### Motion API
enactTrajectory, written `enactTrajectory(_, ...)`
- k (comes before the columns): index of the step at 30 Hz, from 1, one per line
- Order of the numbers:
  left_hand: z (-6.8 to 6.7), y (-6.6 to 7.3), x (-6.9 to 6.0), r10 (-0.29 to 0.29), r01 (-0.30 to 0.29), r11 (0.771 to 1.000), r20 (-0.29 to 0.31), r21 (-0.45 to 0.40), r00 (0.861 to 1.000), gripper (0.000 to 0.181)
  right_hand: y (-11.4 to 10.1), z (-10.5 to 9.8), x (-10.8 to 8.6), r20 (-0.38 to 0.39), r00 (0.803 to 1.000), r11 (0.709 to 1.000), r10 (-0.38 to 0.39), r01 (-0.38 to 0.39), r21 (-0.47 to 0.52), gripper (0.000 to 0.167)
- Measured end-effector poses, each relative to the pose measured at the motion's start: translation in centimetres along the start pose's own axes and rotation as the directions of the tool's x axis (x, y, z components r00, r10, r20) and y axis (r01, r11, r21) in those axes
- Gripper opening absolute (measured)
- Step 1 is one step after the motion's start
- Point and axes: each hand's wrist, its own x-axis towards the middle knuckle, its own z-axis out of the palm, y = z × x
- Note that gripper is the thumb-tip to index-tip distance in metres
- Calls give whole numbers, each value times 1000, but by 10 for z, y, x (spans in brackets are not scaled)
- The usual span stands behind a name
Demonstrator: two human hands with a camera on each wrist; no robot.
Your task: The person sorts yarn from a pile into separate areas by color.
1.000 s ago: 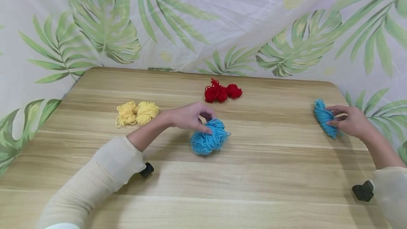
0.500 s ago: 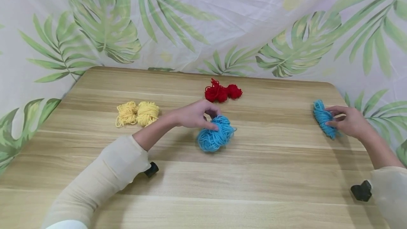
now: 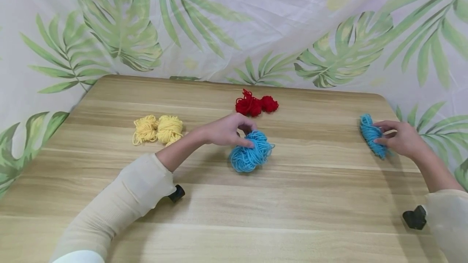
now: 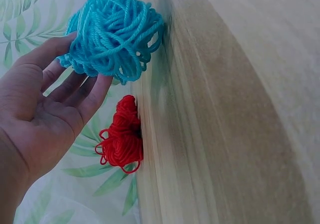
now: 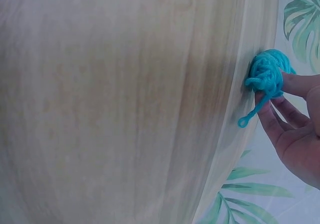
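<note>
Near the middle of the table, my left hand [image 3: 228, 131] pinches a loose, round ball of blue yarn [image 3: 252, 153] between thumb and fingers. Its looped strands show close up in the left wrist view, where the ball of blue yarn [image 4: 115, 33] is beside the table surface. Toward the table's right edge, my right hand [image 3: 402, 139] grips a longer, narrower bundle of blue yarn [image 3: 371, 135] by its right side. From the right wrist view, a small loose loop hangs off that blue bundle [image 5: 270, 71]. The two blue pieces are well apart.
Two joined clumps of red yarn [image 3: 252, 104] lie near the back edge. Two clumps of yellow yarn [image 3: 157, 129] sit side by side at the left, behind my left forearm. A leaf-patterned cloth [image 3: 278, 19] hangs behind the wooden table [image 3: 292, 214].
My left hand has moved the ball of blue yarn a little to the right and toward the back. The right hand and its blue bundle have stayed nearly still.
</note>
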Motion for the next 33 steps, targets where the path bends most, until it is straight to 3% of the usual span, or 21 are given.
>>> enactTrajectory(6,1,2,2,-7,7,1000,-21,-8,1000,14,1,0,0,1,1000,1000,-1,1,0,48)
enactTrajectory(12,4,3,9,1,1,999,-54,38,999,16,1,0,-1,14,1000,1000,17,-17,6,49)
enactTrajectory(20,9,5,19,-25,31,998,-103,56,994,21,0,-1,-1,15,999,1000,30,-30,6,49)
enactTrajectory(33,21,9,41,-18,23,999,-116,42,993,19,-1,-1,-1,21,999,999,48,-49,14,50)
